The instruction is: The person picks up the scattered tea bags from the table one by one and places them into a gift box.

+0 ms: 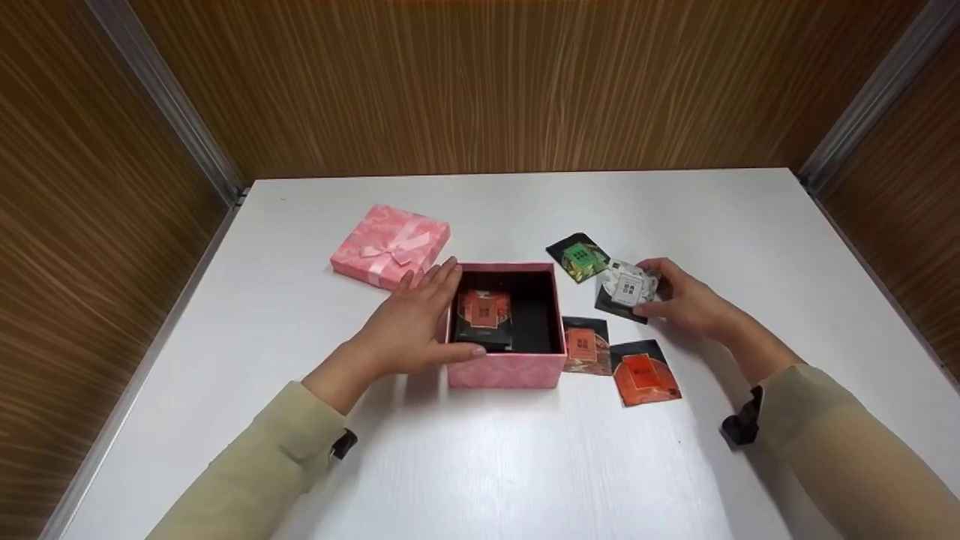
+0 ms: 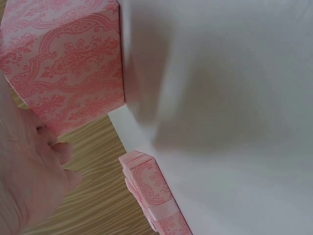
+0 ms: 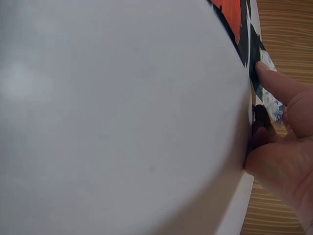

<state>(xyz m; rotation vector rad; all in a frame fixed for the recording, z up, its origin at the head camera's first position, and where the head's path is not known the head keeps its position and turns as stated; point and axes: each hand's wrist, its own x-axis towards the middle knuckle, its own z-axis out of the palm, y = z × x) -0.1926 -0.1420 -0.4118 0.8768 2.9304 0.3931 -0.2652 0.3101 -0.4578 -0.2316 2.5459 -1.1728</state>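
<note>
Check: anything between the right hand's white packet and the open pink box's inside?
Yes: the right wall of the pink box; the white packet would likely need lifting over it. The orange-brown packet lies flat beside that wall, probably no obstacle. Nothing else visible blocks it.

I can't make out the small print on the white packet (image 1: 630, 286), and the right grip (image 1: 686, 301) covers its right edge. The box (image 1: 504, 371) hides the brown packet's (image 1: 588, 346) left edge from me. The left grip (image 1: 409, 324) blocks part of the box's left wall. My left wrist view crops the lid (image 2: 150, 183) at the bottom; my right wrist view cuts an orange packet (image 3: 232, 17) at the top.
</note>
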